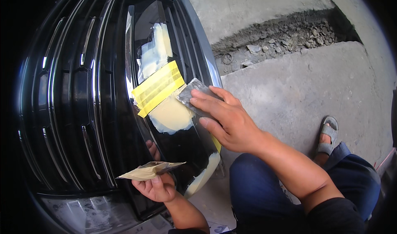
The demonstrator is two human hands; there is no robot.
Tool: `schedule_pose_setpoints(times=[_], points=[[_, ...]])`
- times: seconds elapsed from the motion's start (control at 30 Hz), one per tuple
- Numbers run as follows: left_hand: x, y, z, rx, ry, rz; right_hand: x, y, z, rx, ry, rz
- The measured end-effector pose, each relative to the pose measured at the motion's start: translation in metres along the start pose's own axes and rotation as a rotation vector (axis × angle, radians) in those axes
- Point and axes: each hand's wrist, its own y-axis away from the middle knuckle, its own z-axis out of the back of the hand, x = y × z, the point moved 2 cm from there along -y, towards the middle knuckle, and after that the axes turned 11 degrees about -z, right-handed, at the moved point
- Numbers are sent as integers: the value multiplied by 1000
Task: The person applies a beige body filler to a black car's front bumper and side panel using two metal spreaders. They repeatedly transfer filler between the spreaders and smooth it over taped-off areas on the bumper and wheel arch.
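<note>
Cream putty patch (169,115) on black car front (173,145), toward its right edge, just below yellow tape (159,87); spread, rim ragged, probably unfinished. Right hand (231,120) grips grey scraper (195,91) over it. Left hand (159,189) pinches putty-loaded plate (147,172). Upper patch (155,52) beyond tape coated too, looks rough.

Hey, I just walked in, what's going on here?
The right hand holds a flat grey piece at the edge of a cream patch on a car's black front, beside yellow tape. The left hand holds up a thin plate with similar-coloured paste on it. Another pale patch lies on the tape's far side.
</note>
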Motion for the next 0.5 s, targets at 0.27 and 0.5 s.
schedule_pose_setpoints(times=[0.27,0.5], points=[[0,0,0,-13,-3,-12,-7,34,-6,89,47,-67],[2,3,1,-14,15,-12,-11,55,-6,121,81,-72]])
